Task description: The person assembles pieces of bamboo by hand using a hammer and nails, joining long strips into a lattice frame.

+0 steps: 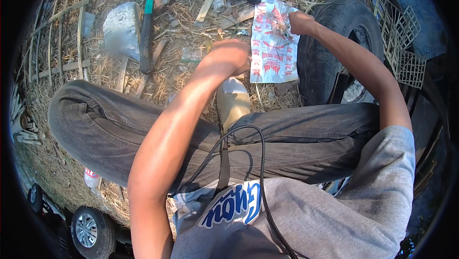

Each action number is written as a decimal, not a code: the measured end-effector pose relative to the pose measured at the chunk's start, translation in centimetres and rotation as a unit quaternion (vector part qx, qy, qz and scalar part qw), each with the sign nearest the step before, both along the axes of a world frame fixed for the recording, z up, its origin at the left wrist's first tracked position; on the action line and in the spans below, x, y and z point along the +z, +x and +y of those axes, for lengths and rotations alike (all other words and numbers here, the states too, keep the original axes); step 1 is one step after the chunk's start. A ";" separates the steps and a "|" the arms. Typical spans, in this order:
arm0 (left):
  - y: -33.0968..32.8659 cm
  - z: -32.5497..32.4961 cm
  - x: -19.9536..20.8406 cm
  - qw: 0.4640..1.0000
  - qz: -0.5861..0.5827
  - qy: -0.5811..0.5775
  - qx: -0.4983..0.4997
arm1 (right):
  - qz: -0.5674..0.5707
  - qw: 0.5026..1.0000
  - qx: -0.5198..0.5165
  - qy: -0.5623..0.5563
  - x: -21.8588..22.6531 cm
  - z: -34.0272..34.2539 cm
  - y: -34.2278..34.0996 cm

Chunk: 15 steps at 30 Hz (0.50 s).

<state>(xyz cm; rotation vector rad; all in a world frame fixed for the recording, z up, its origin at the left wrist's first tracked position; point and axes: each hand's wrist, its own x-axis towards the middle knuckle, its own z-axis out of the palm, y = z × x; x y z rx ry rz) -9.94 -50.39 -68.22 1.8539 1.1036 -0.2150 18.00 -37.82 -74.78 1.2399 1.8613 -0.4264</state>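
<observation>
A white paper sheet [274, 63] with red print is spread out in front of me, between my two hands. My left hand [228, 56] is closed at its left edge, with the fingertips partly hidden. At the upper right edge, my right hand [301, 22] is closed on the sheet, its fingers curled inward. Small brownish dry bits [283, 28] show on the sheet beside the right hand. My crossed legs, in dark trousers, lie below the hands, and a pale shoe or foot [233, 101] sits under the left wrist.
A worn tyre [330, 44] stands right of the sheet, with a plastic crate [405, 55] beyond it. At left are a pale stone block [121, 29] and a tool with a long green-and-black handle [147, 24]. A black cord [264, 173] hangs across my lap. Straw and wood strips litter the ground.
</observation>
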 end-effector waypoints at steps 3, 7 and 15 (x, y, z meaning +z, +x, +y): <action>0.3 0.3 0.1 0.999 0.034 -0.023 -0.014 | 0.046 0.998 -0.015 0.052 -2.1 -4.1 2.3; -0.1 0.6 1.4 1.000 0.016 -0.022 -0.004 | 0.070 0.993 -0.062 0.068 -2.0 -6.2 2.3; -0.1 0.9 0.4 0.996 0.066 -0.060 -0.004 | 0.167 0.985 -0.034 -0.026 -4.0 -3.2 4.4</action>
